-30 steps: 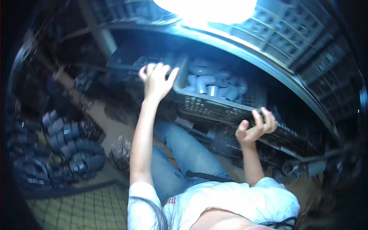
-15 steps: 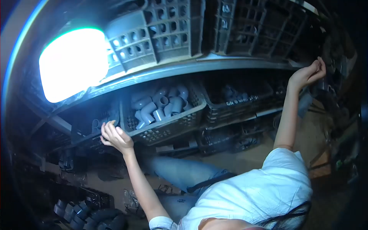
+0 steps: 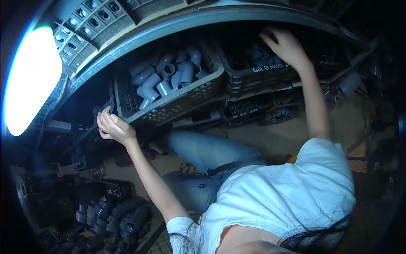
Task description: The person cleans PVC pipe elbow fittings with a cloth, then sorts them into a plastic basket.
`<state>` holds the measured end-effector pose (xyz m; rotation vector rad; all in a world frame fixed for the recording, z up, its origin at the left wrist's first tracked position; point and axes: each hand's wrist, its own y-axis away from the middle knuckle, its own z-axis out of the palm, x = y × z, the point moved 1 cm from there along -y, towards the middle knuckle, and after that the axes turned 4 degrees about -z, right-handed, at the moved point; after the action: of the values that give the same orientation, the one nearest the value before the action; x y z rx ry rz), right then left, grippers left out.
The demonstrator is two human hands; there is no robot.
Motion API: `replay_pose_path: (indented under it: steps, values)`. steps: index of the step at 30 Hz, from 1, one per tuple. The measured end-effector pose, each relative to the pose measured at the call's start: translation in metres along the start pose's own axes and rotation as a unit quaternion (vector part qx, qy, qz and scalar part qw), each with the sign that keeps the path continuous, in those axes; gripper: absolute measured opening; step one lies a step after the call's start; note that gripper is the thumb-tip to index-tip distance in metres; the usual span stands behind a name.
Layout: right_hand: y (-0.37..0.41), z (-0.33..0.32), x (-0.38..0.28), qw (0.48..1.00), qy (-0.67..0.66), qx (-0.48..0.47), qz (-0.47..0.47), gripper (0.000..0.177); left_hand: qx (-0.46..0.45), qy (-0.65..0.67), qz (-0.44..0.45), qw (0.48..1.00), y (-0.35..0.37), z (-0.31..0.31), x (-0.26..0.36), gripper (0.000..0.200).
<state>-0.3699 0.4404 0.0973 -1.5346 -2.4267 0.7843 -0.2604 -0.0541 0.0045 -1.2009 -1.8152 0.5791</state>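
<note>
My right hand (image 3: 289,47) reaches over a dark crate (image 3: 249,76) with white lettering on its front, thumb and fingers apart above the grey pipe fittings (image 3: 259,54) inside. The hand is slightly blurred, and nothing shows in its grip. At the front left corner of the neighbouring crate (image 3: 169,108), my left hand (image 3: 117,129) is half curled, its fingers apart and no object visible between them. Grey elbow pipe fittings (image 3: 150,86) fill that crate in a heap.
A metal shelf edge (image 3: 139,40) runs above the crates, with more crates (image 3: 97,21) on top and a bright light (image 3: 34,80) at left. Below lies another crate of fittings (image 3: 281,113). Dark fittings (image 3: 112,218) are piled at lower left.
My right hand has swung left from beyond the shelf's right end to over the lettered crate, its fingers opening out. My left hand keeps its pose by the crate corner; the view has shifted.
</note>
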Motion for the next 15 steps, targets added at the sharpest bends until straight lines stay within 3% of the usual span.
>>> replay_pose_path:
  steps: [1,2,3,4,5,7,8,15]
  values:
    - [-0.012,0.005,0.004,0.985,-0.043,-0.163,0.033,0.035,-0.002,0.001,-0.004,1.000,-0.001,-0.001,0.002,0.046]
    - [-0.026,0.015,0.012,0.960,-0.047,-0.277,0.005,0.040,0.000,-0.002,-0.004,1.000,-0.001,-0.002,0.003,0.045]
    - [-0.037,0.026,0.017,0.921,-0.052,-0.386,-0.024,0.045,-0.005,-0.006,-0.004,1.000,0.000,-0.002,0.003,0.045]
    - [-0.048,0.033,0.009,0.870,-0.074,-0.488,-0.010,0.060,-0.010,-0.006,-0.003,1.000,-0.001,-0.003,0.003,0.044]
    - [-0.053,0.051,0.013,0.868,-0.077,-0.491,-0.011,0.060,-0.015,-0.005,-0.003,1.000,-0.001,-0.004,0.003,0.043]
    - [-0.049,0.095,0.016,0.753,-0.092,-0.647,-0.069,0.074,-0.023,-0.010,-0.005,1.000,0.000,-0.006,0.003,0.042]
    - [-0.045,0.105,0.018,0.767,-0.072,-0.636,-0.049,0.086,-0.028,-0.013,-0.004,1.000,0.000,-0.006,0.002,0.042]
    - [-0.038,0.088,0.000,0.770,-0.044,-0.630,-0.095,0.078,-0.024,-0.005,0.001,1.000,-0.001,-0.003,-0.002,0.041]
